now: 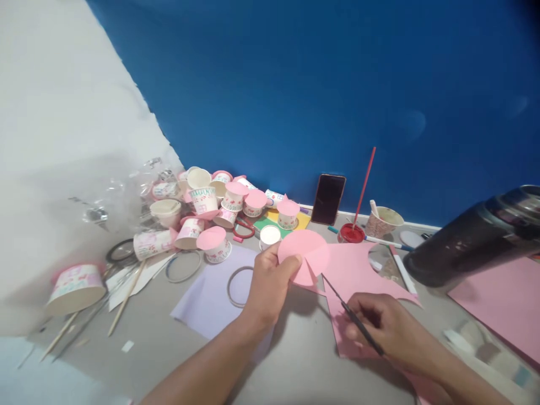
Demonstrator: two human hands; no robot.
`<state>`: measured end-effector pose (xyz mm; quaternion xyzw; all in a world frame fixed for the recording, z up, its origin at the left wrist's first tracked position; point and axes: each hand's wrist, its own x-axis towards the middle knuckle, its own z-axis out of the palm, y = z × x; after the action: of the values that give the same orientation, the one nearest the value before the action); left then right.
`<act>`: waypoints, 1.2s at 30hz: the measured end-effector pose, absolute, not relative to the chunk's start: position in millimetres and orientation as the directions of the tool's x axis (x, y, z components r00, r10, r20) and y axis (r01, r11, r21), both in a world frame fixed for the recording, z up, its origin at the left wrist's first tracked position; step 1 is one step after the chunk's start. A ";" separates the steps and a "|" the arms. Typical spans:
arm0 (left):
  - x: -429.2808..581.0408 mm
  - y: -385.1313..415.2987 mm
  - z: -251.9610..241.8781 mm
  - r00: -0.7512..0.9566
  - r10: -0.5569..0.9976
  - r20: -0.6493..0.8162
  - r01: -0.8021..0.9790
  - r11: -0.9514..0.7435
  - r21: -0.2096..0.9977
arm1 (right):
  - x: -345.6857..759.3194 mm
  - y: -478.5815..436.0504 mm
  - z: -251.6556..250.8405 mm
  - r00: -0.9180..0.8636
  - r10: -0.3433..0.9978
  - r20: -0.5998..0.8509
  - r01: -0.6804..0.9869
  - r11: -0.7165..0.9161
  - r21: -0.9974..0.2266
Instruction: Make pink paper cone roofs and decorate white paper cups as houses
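My left hand point(270, 281) pinches a pink paper circle point(306, 256) that is still joined to a larger pink sheet point(354, 270) lying on the grey table. My right hand point(388, 326) is closed round black scissors point(346, 306), whose blades point up-left and meet the paper just below the circle's edge. Both hands are at the middle of the table, close together.
A pile of decorated paper cups point(202, 208) with pink lids lies at the left. A phone point(328, 198) leans on the blue wall beside a red paint pot point(350, 232). A dark flask point(476, 239) sits at the right. A lilac sheet point(211, 298) and rings are nearby.
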<state>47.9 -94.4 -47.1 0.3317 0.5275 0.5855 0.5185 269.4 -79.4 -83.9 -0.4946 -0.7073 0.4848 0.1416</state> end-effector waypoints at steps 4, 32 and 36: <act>50.8 -96.1 -46.9 -0.321 0.942 -0.100 -0.150 0.053 0.987 | 266.5 -85.0 -86.0 -0.461 0.838 -0.291 0.523 -0.008 -0.852; 52.8 -97.0 -54.5 -0.111 0.977 -0.184 -0.407 0.124 0.905 | 269.0 -88.8 -85.1 -0.618 0.702 -0.355 0.293 -0.214 -0.932; 46.0 -92.9 -50.7 -0.218 0.966 -0.137 -0.483 0.015 0.876 | 275.0 -80.5 -83.3 -0.531 0.753 -0.389 0.425 -0.160 -0.891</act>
<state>46.0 -92.9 -50.7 0.2757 0.4387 0.6453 0.5614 275.0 -80.5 -83.3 -0.4647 -0.6336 0.6035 0.1358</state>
